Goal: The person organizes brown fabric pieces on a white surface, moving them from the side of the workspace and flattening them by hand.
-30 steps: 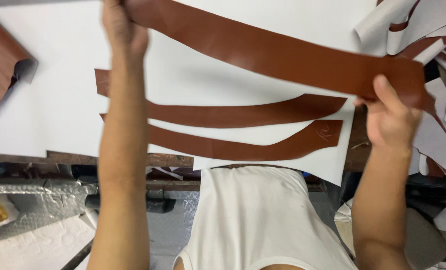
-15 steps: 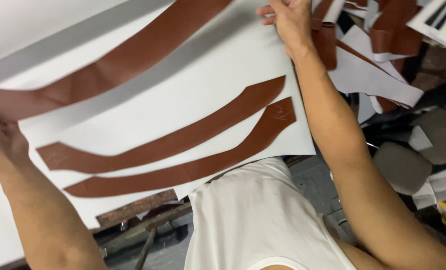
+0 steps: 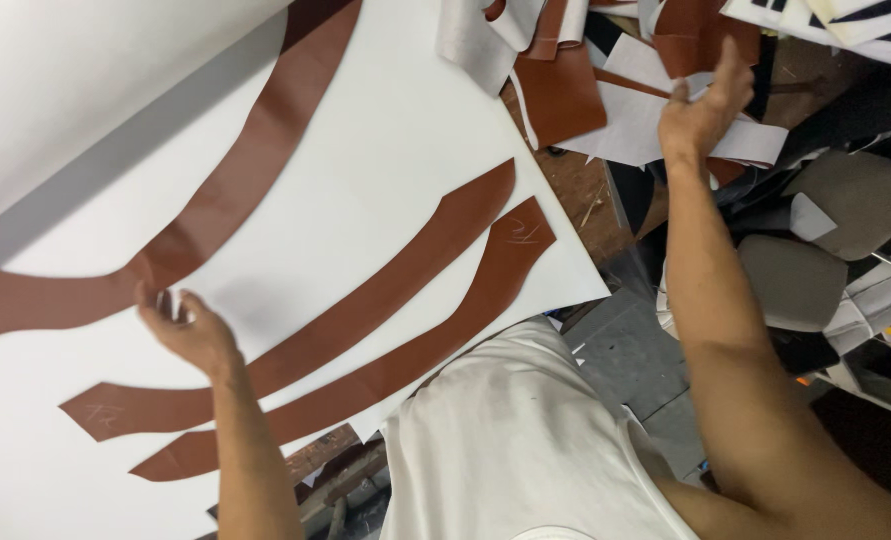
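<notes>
A long curved brown leather strip (image 3: 235, 190) lies flat across the white sheet (image 3: 385, 170). My left hand (image 3: 183, 325) rests at its lower edge, fingertips curled against the strip; whether they pinch it is unclear. Two shorter brown strips lie nearer me: the upper one (image 3: 365, 305) and the lower one (image 3: 405, 350), side by side and slanting up to the right. My right hand (image 3: 703, 100) is off the sheet to the right, fingers spread over a heap of brown leather and white cut pieces (image 3: 615, 90), holding nothing.
The white sheet's right corner (image 3: 590, 285) overhangs a wooden bench edge (image 3: 580, 200). Grey padded seat parts (image 3: 815, 270) stand at the right. More white and dark offcuts (image 3: 835, 20) pile at the top right. My white shirt (image 3: 505, 450) fills the bottom centre.
The long strip has been laid down on the sheet. My left hand slid from its left end to its middle. My right hand let go of it and moved right over the heap.
</notes>
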